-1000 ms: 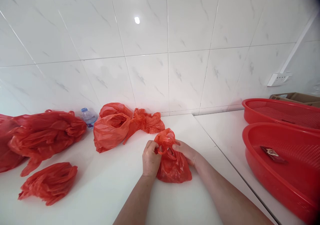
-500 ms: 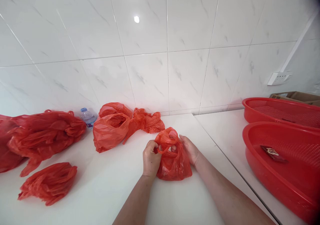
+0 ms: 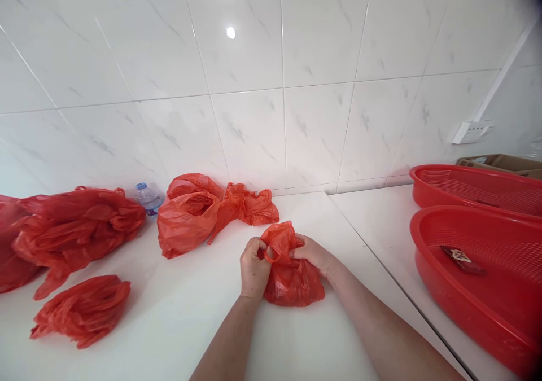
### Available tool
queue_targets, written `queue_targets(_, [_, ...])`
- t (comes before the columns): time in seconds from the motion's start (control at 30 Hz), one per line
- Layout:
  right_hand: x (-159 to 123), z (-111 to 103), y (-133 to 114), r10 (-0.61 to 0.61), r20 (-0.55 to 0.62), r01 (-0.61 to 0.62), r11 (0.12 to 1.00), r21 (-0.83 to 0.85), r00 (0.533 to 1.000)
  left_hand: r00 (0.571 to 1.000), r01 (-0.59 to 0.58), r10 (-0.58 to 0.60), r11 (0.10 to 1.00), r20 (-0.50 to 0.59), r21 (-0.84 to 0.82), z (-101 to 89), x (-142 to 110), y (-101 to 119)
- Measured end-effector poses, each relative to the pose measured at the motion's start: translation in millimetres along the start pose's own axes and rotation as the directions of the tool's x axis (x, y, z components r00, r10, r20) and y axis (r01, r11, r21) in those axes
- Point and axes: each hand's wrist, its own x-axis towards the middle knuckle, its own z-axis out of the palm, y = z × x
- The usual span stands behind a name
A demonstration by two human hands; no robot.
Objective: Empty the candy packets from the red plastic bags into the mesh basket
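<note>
A small filled red plastic bag [image 3: 292, 279] rests on the white counter [image 3: 178, 319] in front of me. My left hand [image 3: 254, 268] is closed in a pinch on the bag's left handle. My right hand [image 3: 311, 254] is closed on the right handle, and the two handles are drawn together above the bag. What is inside the bag is hidden.
Open red bags [image 3: 190, 214] lie behind, with a crumpled one [image 3: 252, 203] by the tiled wall. More red bags [image 3: 76, 223] and a folded bundle [image 3: 82, 307] lie left. A water bottle [image 3: 148, 196] stands at the wall. Two red mesh baskets [image 3: 474, 186] sit right; the nearer basket [image 3: 427, 268] holds a wrapped item [image 3: 461, 258].
Both hands have drawn the handles closer together over the bag; the right hand moved in from the bag's side to the top. The bag's mouth looks more bunched.
</note>
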Motion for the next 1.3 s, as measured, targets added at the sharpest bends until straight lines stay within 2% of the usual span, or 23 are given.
queue_targets(0.1, [8.8, 1.9, 11.0, -0.095, -0.183, 0.061, 0.981, -0.185, 0.979, 1.0, 0.015, -0.015, 1.0, 0.003, -0.014, -0.7, -0.1, 0.2])
queue_targets(0.2, [14.9, 4.9, 19.9, -0.211, -0.322, 0.089, 0.93, -0.357, 0.923, 1.0, -0.005, 0.005, 1.0, 0.008, 0.007, -0.7, -0.7, 1.9])
queue_targets(0.3, [15.6, 8.0, 22.1, -0.283, -0.378, 0.104, 0.897, -0.429, 0.882, 0.999, -0.037, 0.036, 0.999, 0.022, 0.017, -0.6, -1.1, 3.3])
queue_targets(0.37, [14.1, 8.7, 20.1, -0.286, -0.38, 0.111, 0.9, -0.421, 0.88, 0.998, -0.052, 0.052, 0.998, 0.034, 0.022, -0.4, -0.9, 3.3])
queue_targets(0.5, [8.6, 3.5, 10.9, -0.228, -0.301, 0.159, 0.959, -0.235, 0.926, 0.996, -0.066, 0.064, 0.997, 0.06, 0.046, 0.3, 0.7, 1.3])
queue_targets(0.6, [2.1, -3.9, 2.9, -0.115, -0.208, 0.112, 0.993, -0.024, 0.971, 0.995, -0.066, 0.061, 0.996, 0.082, 0.053, 1.1, 1.4, -0.4])
queue_targets(0.73, [-5.3, -9.3, -3.7, -0.041, -0.101, 0.063, 0.971, 0.229, 0.994, 0.995, -0.061, 0.055, 0.996, 0.085, 0.067, 1.2, 1.3, -1.9])
queue_targets(0.83, [-4.4, -10.5, -3.0, -0.006, -0.118, 0.047, 0.938, 0.344, 0.993, 0.996, -0.076, 0.071, 0.994, 0.063, 0.075, 0.6, 1.4, -1.9])
queue_targets(0.9, [-0.6, -13.7, -0.2, -0.02, -0.205, 0.084, 0.947, 0.31, 0.979, 0.995, -0.1, 0.098, 0.992, 0.032, 0.076, 0.2, 2.1, -1.6])
queue_targets(0.93, [1.9, -16.5, 1.5, -0.058, -0.278, 0.121, 0.968, 0.218, 0.959, 0.993, -0.115, 0.114, 0.991, 0.01, 0.074, -0.2, 2.6, -1.6])
queue_targets(1.0, [6.6, -24.3, 4.2, -0.188, -0.438, 0.173, 0.982, -0.074, 0.879, 0.99, -0.131, 0.134, 0.99, -0.048, 0.059, -1.2, 4.1, -2.6])
queue_targets(1.1, [10.2, -37.3, 4.6, -0.358, -0.571, 0.106, 0.898, -0.426, 0.739, 0.981, -0.082, 0.083, 0.997, -0.172, 0.018, -4.6, 7.3, -7.3])
queue_targets(1.2, [8.3, -45.4, 1.5, -0.433, -0.614, 0.011, 0.823, -0.568, 0.66, 0.958, 0.03, -0.042, 0.999, -0.284, -0.046, -8.8, 10.6, -14.4])
queue_targets(1.3, [4.3, -47.9, -0.6, -0.474, -0.632, -0.119, 0.736, -0.667, 0.613, 0.945, 0.094, -0.125, 0.989, -0.302, -0.116, -10.4, 12.0, -19.4])
